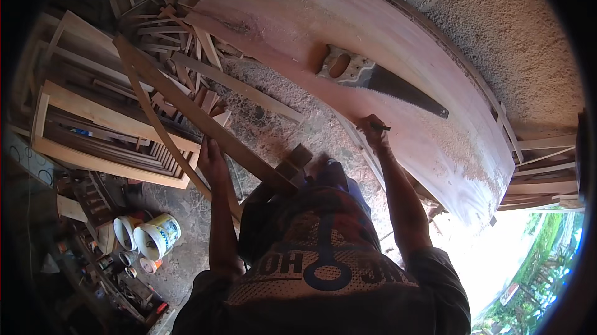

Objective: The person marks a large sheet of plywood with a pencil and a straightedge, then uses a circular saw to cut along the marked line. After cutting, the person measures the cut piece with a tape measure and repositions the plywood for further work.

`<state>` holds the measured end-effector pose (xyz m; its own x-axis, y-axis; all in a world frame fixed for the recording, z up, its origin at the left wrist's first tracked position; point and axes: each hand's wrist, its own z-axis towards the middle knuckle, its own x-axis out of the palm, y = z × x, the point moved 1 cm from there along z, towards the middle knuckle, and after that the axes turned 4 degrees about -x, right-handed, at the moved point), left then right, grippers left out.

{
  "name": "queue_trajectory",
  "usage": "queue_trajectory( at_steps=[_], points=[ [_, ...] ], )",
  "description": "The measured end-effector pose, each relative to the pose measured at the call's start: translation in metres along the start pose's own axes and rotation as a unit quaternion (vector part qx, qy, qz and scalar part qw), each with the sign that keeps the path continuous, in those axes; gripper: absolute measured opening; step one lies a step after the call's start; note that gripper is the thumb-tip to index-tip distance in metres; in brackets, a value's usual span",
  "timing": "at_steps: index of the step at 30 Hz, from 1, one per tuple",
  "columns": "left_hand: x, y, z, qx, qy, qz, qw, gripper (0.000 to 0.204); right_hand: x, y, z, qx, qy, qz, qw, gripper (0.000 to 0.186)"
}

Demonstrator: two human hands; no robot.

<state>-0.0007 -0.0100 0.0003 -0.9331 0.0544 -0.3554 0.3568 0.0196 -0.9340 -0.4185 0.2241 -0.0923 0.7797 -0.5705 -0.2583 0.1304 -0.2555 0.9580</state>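
Note:
My left hand [213,160] grips the near edge of a long wooden board [186,106], its fingers partly hidden by the wood. The board slants from the far left down toward my waist. Over the front edge of the pinkish worktop [305,30], my right hand [375,133] is closed on a short dark pencil-like stick [380,127], whose exact kind is too small to make out. Beyond that hand a handsaw [395,86] with a worn wooden handle lies flat on the worktop, blade pointing right.
Wooden frames [112,102] stack up on the left, with loose offcuts [165,33] behind them. A narrow strip of wood [239,88] lies over the dusty floor. White buckets [155,238] stand at lower left. Sawdust [457,155] is scattered on the worktop; planks [541,176] are piled at the right.

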Motion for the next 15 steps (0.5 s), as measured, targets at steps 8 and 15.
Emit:
queue_trajectory(
  at_steps=[8,15],
  points=[
    [0.005,-0.02,0.001,-0.02,-0.037,0.019,0.999,0.039,0.045,0.042,0.032,-0.042,-0.023,0.091,0.995,0.017],
    [0.002,-0.03,0.02,-0.06,-0.096,-0.008,0.994,0.038,0.126,0.081,0.103,-0.065,0.05,0.115,0.99,0.021]
  ],
)
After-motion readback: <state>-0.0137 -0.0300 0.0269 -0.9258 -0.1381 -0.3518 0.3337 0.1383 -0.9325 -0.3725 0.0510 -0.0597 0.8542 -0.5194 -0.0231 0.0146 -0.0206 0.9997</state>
